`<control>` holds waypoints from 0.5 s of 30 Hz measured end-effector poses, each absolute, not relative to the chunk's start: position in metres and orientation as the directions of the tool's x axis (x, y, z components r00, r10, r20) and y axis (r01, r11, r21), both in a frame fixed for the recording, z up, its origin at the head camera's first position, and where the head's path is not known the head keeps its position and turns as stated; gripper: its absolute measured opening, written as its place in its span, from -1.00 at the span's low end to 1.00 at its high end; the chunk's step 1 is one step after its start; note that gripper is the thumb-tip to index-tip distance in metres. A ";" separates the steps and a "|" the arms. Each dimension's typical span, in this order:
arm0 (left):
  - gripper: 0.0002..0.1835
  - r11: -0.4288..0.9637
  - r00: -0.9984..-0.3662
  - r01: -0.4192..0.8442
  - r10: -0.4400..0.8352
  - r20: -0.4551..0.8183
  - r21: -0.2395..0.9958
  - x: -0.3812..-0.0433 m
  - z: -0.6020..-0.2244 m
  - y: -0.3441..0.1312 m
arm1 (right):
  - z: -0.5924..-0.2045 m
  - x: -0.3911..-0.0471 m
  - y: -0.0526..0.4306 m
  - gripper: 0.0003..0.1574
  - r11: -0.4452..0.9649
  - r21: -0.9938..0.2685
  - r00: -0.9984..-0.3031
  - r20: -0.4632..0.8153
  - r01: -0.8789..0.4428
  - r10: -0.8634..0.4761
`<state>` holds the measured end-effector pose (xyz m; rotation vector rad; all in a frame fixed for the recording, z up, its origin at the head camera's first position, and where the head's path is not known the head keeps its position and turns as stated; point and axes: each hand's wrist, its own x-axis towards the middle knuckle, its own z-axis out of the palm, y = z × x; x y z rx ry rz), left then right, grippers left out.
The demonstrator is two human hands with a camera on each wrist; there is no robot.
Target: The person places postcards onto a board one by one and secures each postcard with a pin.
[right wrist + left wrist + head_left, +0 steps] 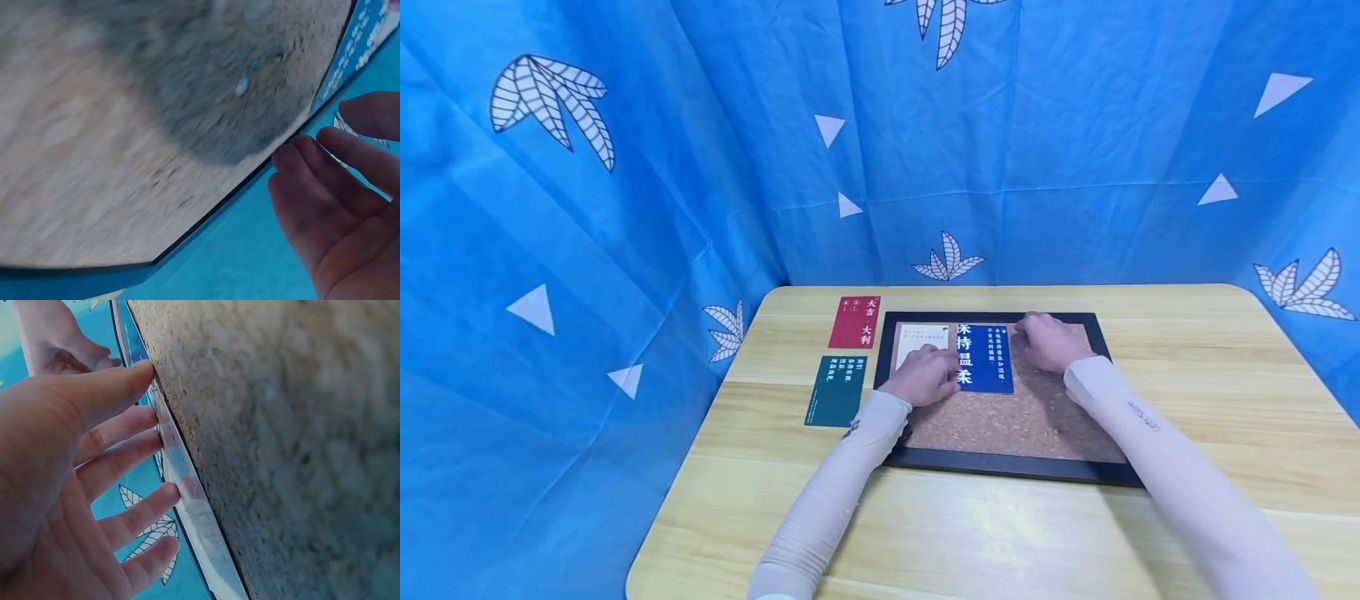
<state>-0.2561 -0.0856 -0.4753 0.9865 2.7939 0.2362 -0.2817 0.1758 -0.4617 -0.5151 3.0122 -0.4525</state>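
Note:
A cork board (pixel 985 427) in a black frame lies on the table, bearing a white card (pixel 916 336) and a blue card (pixel 990 375) with white characters side by side. My left hand (pixel 922 375) rests over the lower white card and the blue card's left edge. In the left wrist view, its fingers (pixel 140 515) are spread and fairly straight, tips at the cards. My right hand (pixel 1051 342) is by the blue card's upper right corner, fingers (pixel 350 156) loosely bent, with nothing visible between them and the thumb. A small spot marks each card's upper right corner.
Left of the board lie a red card (pixel 853 322) and a dark green card (pixel 835 392) on the wooden table (pixel 970 533). Blue patterned cloth (pixel 1075 167) hangs behind the table and along its sides.

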 end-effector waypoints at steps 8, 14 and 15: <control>-0.67 0.770 -0.768 0.606 0.632 -0.105 0.200 -0.256 -0.476 -0.085 | -0.450 -0.262 0.207 -0.52 0.899 -0.385 -0.967 -0.060 -0.207 -0.249; -0.69 0.771 -0.769 0.606 0.631 -0.105 0.197 -0.256 -0.476 -0.086 | -0.448 -0.247 0.226 -0.48 0.875 -0.433 -0.966 -0.029 -0.219 -0.256; -0.68 0.771 -0.769 0.605 0.630 -0.106 0.197 -0.256 -0.476 -0.086 | -0.448 -0.244 0.229 -0.48 0.872 -0.439 -0.967 -0.023 -0.218 -0.253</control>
